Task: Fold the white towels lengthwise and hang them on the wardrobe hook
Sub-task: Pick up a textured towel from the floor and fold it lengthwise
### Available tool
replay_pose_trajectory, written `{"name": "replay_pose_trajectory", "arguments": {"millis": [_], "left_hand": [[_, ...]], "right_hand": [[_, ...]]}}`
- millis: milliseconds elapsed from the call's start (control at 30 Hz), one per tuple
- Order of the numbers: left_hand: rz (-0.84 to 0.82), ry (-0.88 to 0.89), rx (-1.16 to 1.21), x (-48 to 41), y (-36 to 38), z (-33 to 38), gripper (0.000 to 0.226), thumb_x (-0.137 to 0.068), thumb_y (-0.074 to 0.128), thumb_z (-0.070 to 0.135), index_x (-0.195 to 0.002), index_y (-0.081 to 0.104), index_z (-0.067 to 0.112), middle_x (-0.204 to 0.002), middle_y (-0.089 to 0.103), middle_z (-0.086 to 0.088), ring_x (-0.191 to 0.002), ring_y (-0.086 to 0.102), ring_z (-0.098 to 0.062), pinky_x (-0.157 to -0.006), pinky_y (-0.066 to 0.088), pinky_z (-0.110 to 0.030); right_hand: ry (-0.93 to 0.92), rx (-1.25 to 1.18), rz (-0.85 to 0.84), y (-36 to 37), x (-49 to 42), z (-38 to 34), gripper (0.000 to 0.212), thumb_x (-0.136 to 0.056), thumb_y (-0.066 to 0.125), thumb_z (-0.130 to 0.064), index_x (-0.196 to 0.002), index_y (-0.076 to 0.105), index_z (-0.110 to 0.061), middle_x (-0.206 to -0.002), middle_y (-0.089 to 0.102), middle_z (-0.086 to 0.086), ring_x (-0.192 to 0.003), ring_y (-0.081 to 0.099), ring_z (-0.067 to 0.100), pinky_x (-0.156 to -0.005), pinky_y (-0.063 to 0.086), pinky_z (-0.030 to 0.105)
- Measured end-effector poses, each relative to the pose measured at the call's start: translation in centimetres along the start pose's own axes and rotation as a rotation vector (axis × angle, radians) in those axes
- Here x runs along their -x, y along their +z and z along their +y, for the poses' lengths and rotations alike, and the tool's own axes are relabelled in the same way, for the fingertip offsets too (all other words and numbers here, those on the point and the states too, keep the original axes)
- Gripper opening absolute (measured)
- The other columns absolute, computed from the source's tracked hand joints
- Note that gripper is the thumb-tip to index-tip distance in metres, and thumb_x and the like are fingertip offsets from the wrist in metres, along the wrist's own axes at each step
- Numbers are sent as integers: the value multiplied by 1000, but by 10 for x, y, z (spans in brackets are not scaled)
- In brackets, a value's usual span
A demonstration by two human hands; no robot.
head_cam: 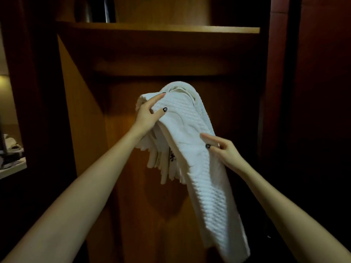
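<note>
Open wooden wardrobe (91, 149) fills the view, w/ a shelf (157, 28) across the top and a cross rail (161, 68) lower on the back panel. Just under the rail, centre, a bundle of white towels (161, 168) hangs fringed ends down; the hook is hidden behind the cloth. Over the bundle, on the near side, lies a long waffle towel (191, 133), folded narrow, its tail running down to the near right. The person's left hand (147, 114) grips the bunched top left of the pile, thumb over the waffle towel. The right hand (224, 150) pinches that towel's right edge btwn thumb and fingers, lower down.

Risks, as judged: the near tail looks far longer than whatever lies over the far side, so its weight could drag the towel off once released. The hook is prob. crowded, so the top towel may sit on cloth alone. A hard tug could also pull the others down or open the fold.

Around: dark red side panel (281, 92) at right; pale counter (11, 168) w/ blurred clutter, far left; small dark embroidered mark (171, 156) on an under towel. Only the piled towels themselves stand btwn hands and hook.
</note>
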State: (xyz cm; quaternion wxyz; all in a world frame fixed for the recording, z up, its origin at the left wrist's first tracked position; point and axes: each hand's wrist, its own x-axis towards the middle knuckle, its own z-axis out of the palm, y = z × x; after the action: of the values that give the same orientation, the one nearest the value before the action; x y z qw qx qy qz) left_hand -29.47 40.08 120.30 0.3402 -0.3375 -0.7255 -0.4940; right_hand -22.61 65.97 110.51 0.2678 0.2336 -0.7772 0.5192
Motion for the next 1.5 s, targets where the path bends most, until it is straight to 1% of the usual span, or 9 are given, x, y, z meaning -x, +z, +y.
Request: {"name": "replay_pose_trajectory", "arguments": {"millis": [133,267,433,767,967,1067,1200,1333,1500], "left_hand": [[61,17,-56,-18,-8,-18,43,-93,60,31,-135,51,32,-85,51,26,-64,44,1,-62,43,-17],[181,83,-88,-44,-9,-29,41,-94,57,32,-135,52,29,-56,43,11,-47,38,1,-47,31,-11],[249,168,-204,-86,-19,-40,39,-95,53,34,-134,52,30,-49,40,6,-44,40,-3,-45,29,-13],[309,121,-320,-166,-23,-93,39,-96,49,40,-134,52,31,-83,61,5,-75,55,-6,-70,39,-22],[312,145,-317,-181,-14,-133,34,-97,47,40,-130,54,34,-58,55,7,-54,50,-1,-51,35,-10],[294,72,-229,-168,-3,-146,32,-99,45,35,-129,57,32,-84,66,9,-65,51,7,-68,42,-16],[246,53,-114,-142,14,-155,34,-101,41,34,-130,56,27,-120,62,17,-107,52,16,-89,40,-5],[232,-31,-74,-137,16,-149,42,-96,35,51,-127,56,32,-104,70,3,-95,64,-18,-87,50,-49],[225,-65,-111,-135,12,-144,45,-96,30,56,-124,58,35,-108,68,16,-103,61,-6,-92,50,-44]], "right_hand": [[-40,145,-17,-35,-47,-19,53,-91,50,7,-124,59,-33,-119,60,-31,-119,51,-12,-94,40,5],[-119,193,4,-62,-103,-36,49,-91,50,7,-121,64,-29,-118,61,-26,-116,49,-16,-90,41,3],[-228,221,47,-78,-178,-52,48,-92,51,8,-113,66,-32,-113,63,-24,-107,54,-18,-84,44,4],[-271,153,40,-89,-313,-38,32,-91,61,-2,-103,72,-30,-109,71,-2,-91,66,-1,-79,49,12],[-199,181,-69,-92,-371,-15,26,-93,61,-8,-110,69,-27,-109,67,-12,-92,65,-6,-75,49,9],[-101,181,-77,-90,-382,6,28,-94,59,-11,-119,62,-24,-116,62,-5,-98,63,4,-81,49,14],[-43,151,-65,-87,-371,32,18,-95,58,-17,-108,68,-25,-108,67,-5,-93,65,3,-76,52,14],[-9,169,25,-86,-351,41,18,-97,56,-30,-107,71,-30,-102,69,-14,-91,65,-2,-73,51,12],[118,177,50,-98,-322,59,10,-93,59,-35,-97,67,-39,-98,66,-18,-84,65,-3,-62,49,11]]}}
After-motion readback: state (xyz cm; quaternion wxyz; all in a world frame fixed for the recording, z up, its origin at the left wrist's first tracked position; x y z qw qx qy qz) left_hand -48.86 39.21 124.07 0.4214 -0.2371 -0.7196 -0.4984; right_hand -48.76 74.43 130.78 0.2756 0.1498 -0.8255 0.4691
